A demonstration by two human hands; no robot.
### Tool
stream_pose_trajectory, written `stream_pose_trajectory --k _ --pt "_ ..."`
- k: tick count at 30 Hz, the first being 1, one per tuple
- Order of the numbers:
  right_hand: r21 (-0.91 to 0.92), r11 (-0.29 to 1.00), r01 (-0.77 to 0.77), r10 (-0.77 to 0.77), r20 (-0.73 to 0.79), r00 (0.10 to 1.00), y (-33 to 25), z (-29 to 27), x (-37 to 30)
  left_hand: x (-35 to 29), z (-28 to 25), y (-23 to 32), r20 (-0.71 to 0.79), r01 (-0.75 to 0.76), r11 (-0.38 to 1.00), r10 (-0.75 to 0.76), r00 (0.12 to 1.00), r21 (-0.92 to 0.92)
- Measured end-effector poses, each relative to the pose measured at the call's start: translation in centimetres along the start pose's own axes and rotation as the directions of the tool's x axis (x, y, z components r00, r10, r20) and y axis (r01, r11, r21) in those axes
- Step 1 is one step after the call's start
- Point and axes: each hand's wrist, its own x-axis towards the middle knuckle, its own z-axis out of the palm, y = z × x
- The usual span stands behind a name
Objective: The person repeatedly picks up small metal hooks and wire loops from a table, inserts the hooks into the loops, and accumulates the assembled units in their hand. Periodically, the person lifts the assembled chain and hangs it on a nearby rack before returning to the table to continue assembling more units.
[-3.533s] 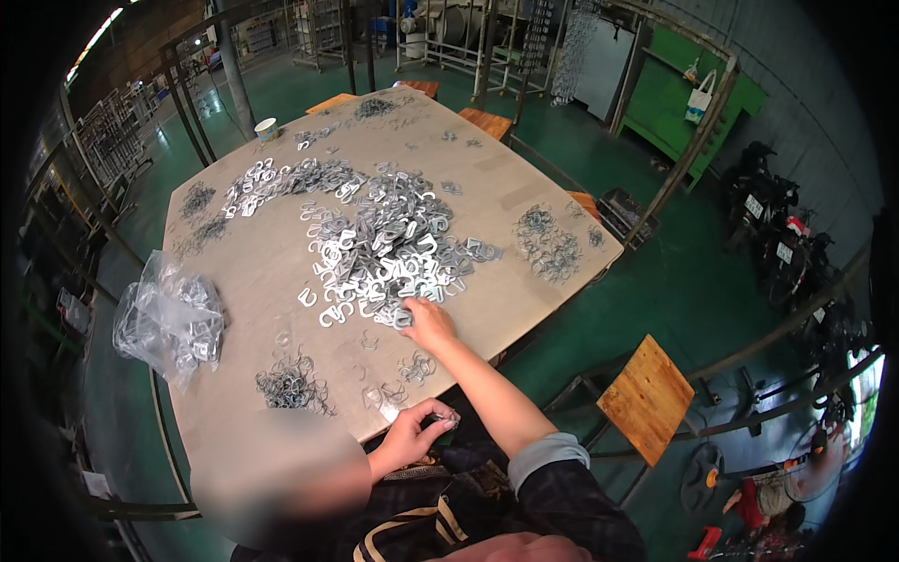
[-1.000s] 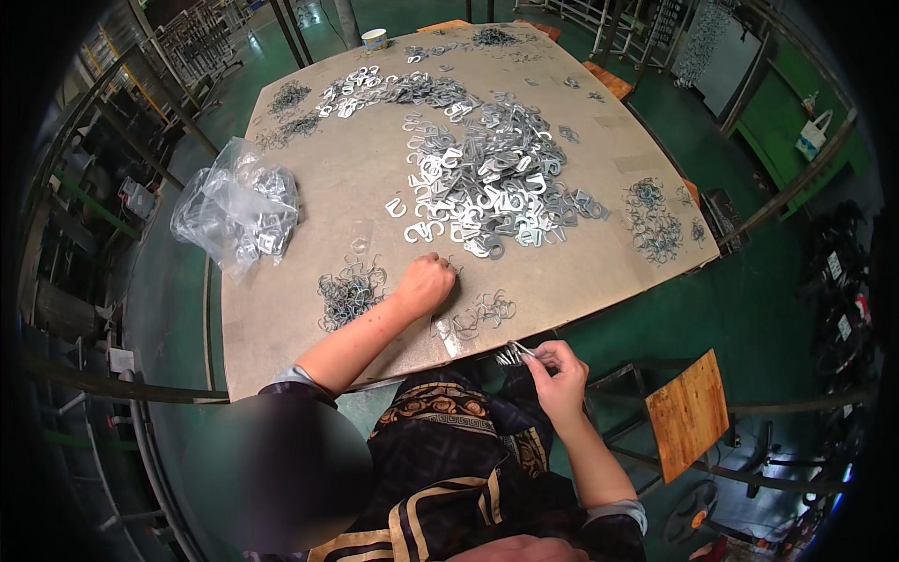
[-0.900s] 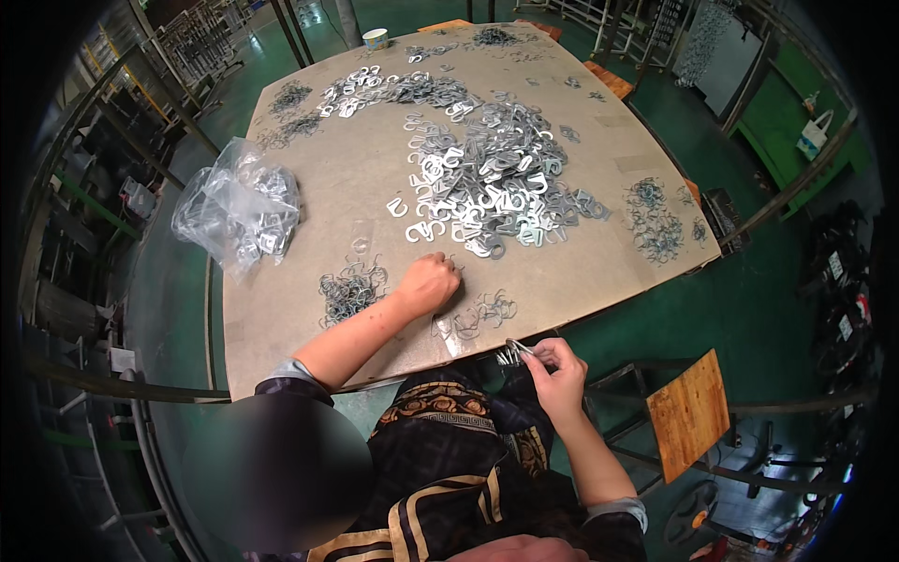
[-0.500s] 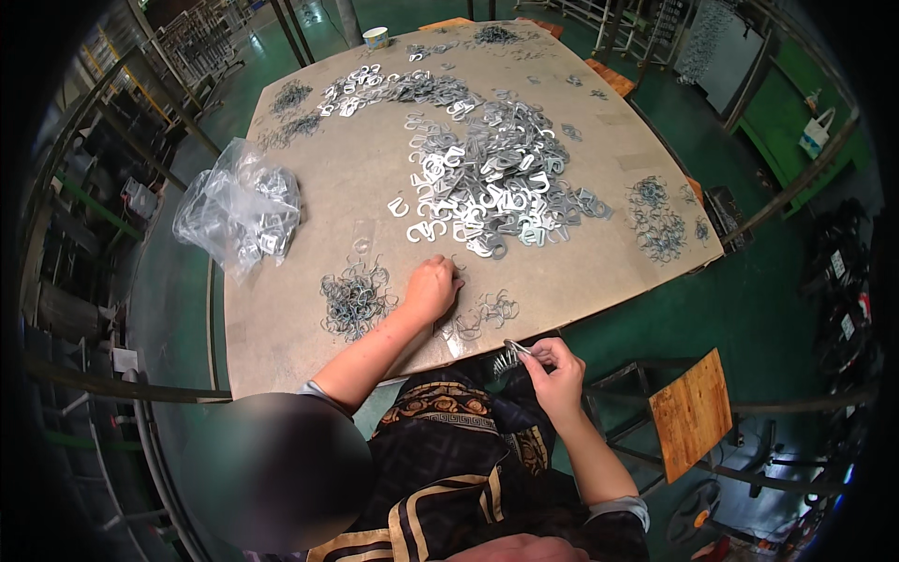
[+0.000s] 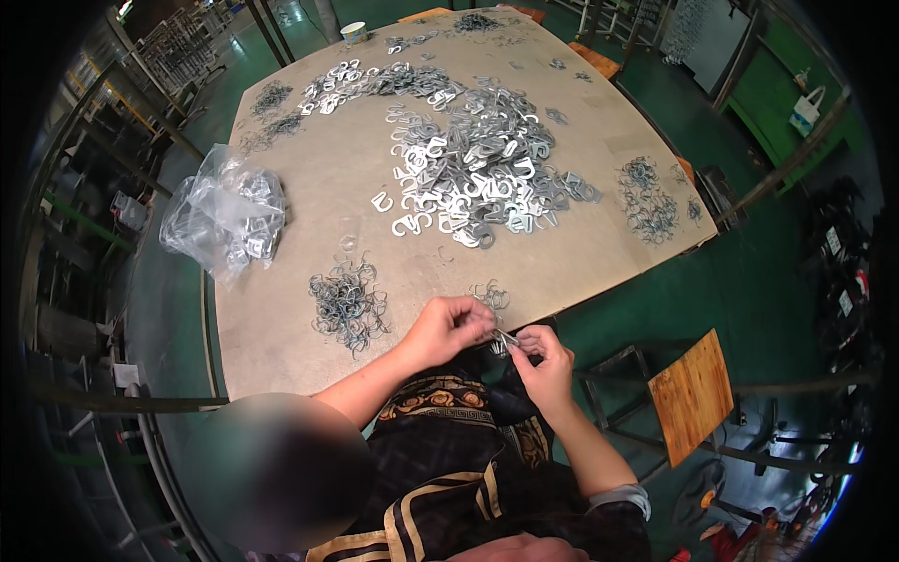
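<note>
A bunch of slim, silvery metal pieces [image 5: 499, 347], partly hidden, is at the near edge of the flat brown table [image 5: 328, 187], pinched in our bare right hand [image 5: 545, 363]. Our bare left hand [image 5: 451, 330] curls in alongside; its grip we cannot tell. A dark blur [image 5: 276, 473] hides our left upper arm.

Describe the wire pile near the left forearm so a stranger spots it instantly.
Find the big brown table, then the left hand at its near edge. Left of that hand sits the wire pile: thin, curved, tangled pieces, unlike the flat metal shapes heaped farther back.
</note>
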Motion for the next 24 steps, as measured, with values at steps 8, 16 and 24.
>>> stream_pose_trajectory --k 8,16,24 --pt "-0.022 1.000 0.001 -0.001 -0.002 1.000 -1.6 0.1 -0.2 -0.8 2.2 -1.2 -0.062 -0.289 0.950 0.297 0.953 0.114" --pt "-0.091 0.994 0.053 -0.050 0.028 0.998 -1.5 -0.1 -0.4 -0.8 2.9 -2.4 0.032 -0.256 0.954 0.264 0.964 -0.155" --pt "-0.061 0.997 0.056 -0.057 -0.002 0.998 -1.4 0.5 -0.6 -1.3 2.4 -2.3 -0.024 -0.308 0.943 0.307 0.951 -0.125"
